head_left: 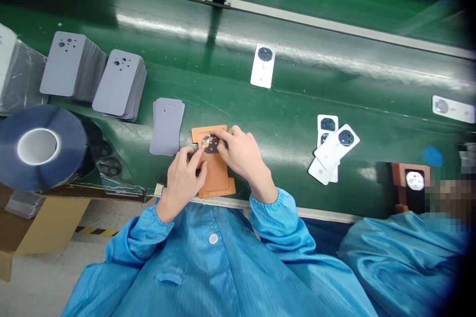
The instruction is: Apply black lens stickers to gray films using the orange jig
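Note:
On the green bench in front of me lies an orange jig (213, 178), shaped like a phone back. Near its top is a dark round sticker (211, 147) with several holes, like a camera cover film. My left hand (182, 178) has its thumb and index finger bent together at the sticker's left edge. At the upper right edge, the fingertips of my right hand (240, 151) pinch and press on the same sticker. Just left of the jig sits a small pile of grey phone-back sheets (166, 131). My fingertips partly cover the sticker's rim.
A large roll of dark stickers (76, 143) lies at the left bench edge, its strip hanging over. Behind it stand grey sheet stacks (119, 84). White panels with dark round stickers (336, 148) overlap at right; another panel (263, 66) lies farther back. A co-worker's sleeve (405, 242) is at right.

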{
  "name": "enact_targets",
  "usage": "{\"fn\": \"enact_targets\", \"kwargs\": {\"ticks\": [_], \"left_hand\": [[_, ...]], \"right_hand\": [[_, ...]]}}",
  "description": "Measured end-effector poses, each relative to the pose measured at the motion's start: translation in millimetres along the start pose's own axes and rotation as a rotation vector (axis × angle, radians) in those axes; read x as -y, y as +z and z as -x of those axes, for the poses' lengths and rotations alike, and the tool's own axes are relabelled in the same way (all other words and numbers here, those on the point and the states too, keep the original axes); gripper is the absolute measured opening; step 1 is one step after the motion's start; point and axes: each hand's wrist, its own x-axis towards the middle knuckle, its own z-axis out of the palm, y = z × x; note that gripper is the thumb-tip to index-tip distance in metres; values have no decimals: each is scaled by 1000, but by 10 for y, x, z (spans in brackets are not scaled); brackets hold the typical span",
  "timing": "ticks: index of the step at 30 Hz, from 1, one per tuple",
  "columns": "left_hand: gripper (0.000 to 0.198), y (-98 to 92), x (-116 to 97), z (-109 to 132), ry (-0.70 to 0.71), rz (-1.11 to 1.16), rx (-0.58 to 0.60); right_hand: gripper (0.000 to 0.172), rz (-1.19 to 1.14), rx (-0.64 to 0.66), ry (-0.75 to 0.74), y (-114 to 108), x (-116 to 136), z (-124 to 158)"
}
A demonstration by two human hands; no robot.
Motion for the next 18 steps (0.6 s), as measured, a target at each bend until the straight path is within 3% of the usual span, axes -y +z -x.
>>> {"fn": "enact_targets", "kwargs": {"ticks": [5, 10, 14, 18], "left_hand": [[44, -25, -41, 62, -23, -66, 27], [46, -8, -41, 107, -42, -50, 5], [40, 56, -10, 175, -12, -62, -78], [31, -14, 58, 255, -28, 26, -168]], "right_hand": [[41, -258, -46, 21, 128, -254, 87], [34, -560, -246, 89, 148, -353, 179], [16, -838, -391, 37, -309, -81, 500], [13, -1018, -375, -241, -972, 239, 1173]]}}
